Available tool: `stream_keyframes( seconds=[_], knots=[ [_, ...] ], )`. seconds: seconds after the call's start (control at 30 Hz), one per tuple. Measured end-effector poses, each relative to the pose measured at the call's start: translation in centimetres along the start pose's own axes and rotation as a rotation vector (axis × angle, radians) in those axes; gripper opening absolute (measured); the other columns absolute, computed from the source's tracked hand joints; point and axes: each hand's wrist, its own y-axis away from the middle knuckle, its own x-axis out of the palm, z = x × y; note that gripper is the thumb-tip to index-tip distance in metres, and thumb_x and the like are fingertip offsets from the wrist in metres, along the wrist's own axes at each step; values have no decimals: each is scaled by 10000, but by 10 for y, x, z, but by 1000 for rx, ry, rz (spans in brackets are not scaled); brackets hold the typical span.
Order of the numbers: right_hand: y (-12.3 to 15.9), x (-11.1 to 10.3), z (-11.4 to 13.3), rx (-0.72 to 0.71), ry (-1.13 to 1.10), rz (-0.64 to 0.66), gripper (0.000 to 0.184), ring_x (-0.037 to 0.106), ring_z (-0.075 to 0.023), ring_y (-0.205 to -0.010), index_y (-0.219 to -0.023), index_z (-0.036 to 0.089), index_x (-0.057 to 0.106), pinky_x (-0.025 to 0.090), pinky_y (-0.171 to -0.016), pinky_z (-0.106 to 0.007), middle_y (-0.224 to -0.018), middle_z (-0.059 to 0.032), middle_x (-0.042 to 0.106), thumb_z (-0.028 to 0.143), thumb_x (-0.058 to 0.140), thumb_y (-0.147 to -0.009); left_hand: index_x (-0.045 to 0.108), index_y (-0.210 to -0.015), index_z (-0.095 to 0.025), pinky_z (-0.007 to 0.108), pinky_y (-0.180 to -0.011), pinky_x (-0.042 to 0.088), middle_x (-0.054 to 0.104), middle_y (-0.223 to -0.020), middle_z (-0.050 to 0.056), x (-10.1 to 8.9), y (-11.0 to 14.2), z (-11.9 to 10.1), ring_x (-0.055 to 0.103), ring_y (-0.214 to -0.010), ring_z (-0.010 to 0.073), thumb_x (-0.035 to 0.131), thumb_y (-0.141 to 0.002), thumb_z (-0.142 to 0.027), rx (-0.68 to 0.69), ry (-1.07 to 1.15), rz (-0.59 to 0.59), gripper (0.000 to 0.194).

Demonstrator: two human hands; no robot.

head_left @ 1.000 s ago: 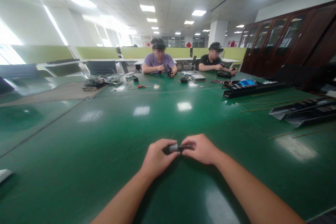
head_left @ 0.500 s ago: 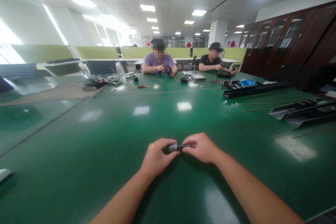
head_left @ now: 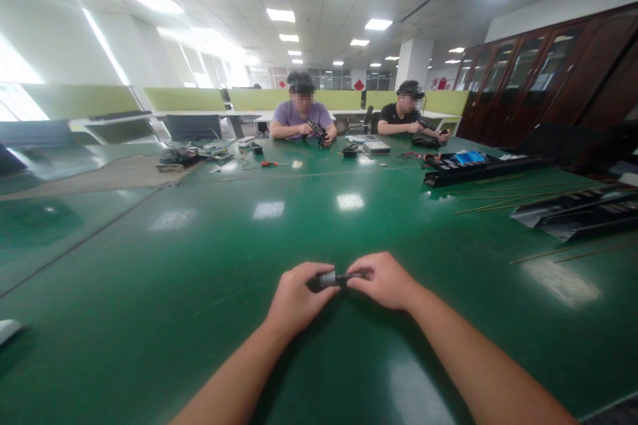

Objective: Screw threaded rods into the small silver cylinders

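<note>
Just above the green tabletop (head_left: 309, 226), a small black cylinder with a silver band (head_left: 327, 279) lies sideways between my hands. My left hand (head_left: 298, 292) is closed around its thicker black end, thumb and fingers on either side of the band. My right hand (head_left: 383, 281) pinches a thinner dark section (head_left: 353, 275) that lines up with the cylinder on the right. Fingers hide both ends, and I cannot tell whether this is one piece or two joined parts, nor its exact kind.
Across the table sit two people (head_left: 302, 116), each handling dark objects. An orange-handled screwdriver (head_left: 270, 164) lies toward the far side. Black metal channels (head_left: 573, 216) and thin rods (head_left: 491, 207) are at the right; a brown mat (head_left: 114, 176) with clutter is at the left.
</note>
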Motion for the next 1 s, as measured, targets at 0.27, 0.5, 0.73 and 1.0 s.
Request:
stream_keyframes(
  seconds=[0.27, 0.5, 0.73, 1.0],
  knots=[
    [0, 0, 1, 19, -9, 0, 153, 603, -146, -668, -894, 205, 768, 400, -609, -241, -796, -11, 734, 278, 663, -812, 726, -986, -232, 329, -818, 551, 744, -953, 29, 1, 0, 3, 692, -867, 208, 780, -728, -269, -19, -4, 0, 266],
    [0, 0, 1, 34, -22, 1, 155, 596, -142, -660, -897, 206, 768, 399, -606, -240, -786, -8, 731, 279, 656, -818, 726, -993, -230, 344, -841, 552, 744, -964, 32, 1, 0, 3, 692, -877, 212, 785, -725, -258, -25, -11, 1, 276],
    [1, -1, 2, 39, -17, 8, 155, 596, -145, -655, -901, 212, 765, 394, -595, -243, -780, -7, 728, 282, 651, -824, 728, -987, -224, 356, -836, 560, 745, -961, 45, 0, 0, 1, 695, -874, 222, 781, -727, -268, -19, -12, -3, 268],
    [0, -1, 0, 49, -23, 13, 161, 588, -143, -647, -903, 208, 761, 392, -589, -241, -771, -5, 720, 295, 647, -828, 727, -993, -229, 351, -834, 563, 745, -969, 44, 1, 0, 3, 698, -883, 224, 781, -729, -281, -21, -21, -15, 275]
  ],
)
